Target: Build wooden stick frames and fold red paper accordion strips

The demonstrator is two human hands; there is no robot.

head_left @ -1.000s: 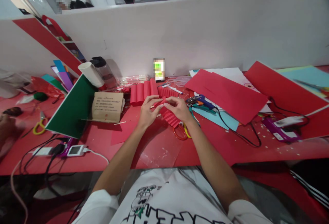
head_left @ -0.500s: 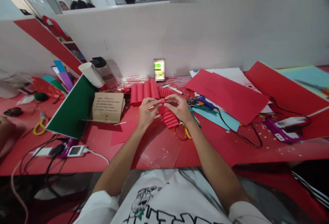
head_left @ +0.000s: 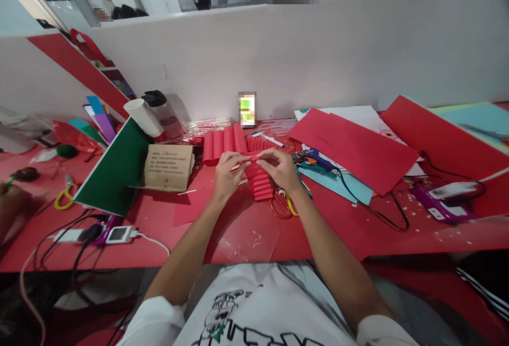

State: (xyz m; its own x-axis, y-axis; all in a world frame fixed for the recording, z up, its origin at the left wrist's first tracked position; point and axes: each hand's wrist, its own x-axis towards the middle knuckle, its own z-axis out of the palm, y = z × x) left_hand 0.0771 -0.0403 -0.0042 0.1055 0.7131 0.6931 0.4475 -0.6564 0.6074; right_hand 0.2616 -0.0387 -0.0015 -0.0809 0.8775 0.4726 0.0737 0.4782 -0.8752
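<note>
Between both hands is a strip of red pleated paper point(head_left: 260, 184), its ribbed lower part hanging toward the table. My left hand point(head_left: 230, 175) pinches its upper edge from the left, and a thin pale stick point(head_left: 234, 167) shows at those fingers. From the right, my right hand point(head_left: 281, 168) pinches the same edge, thumb and fingertips close to the left ones. Red-handled scissors point(head_left: 280, 204) lie just under the right wrist, with a yellow handle beside them. Several red paper rolls point(head_left: 223, 143) lie behind the left hand.
A glue gun point(head_left: 318, 159) with a black cord lies right of my hands, near red sheets point(head_left: 353, 147). To the left are a cardboard box point(head_left: 168, 167), a green board point(head_left: 113, 171) and a bottle point(head_left: 163, 113). A phone point(head_left: 247, 109) leans on the partition. Another person's hand point(head_left: 14, 203) appears far left.
The pleated paper's upper edge now lies flatter between my fingertips, and its ribbed part hangs straighter. The other person's hand at far left has come further into view.
</note>
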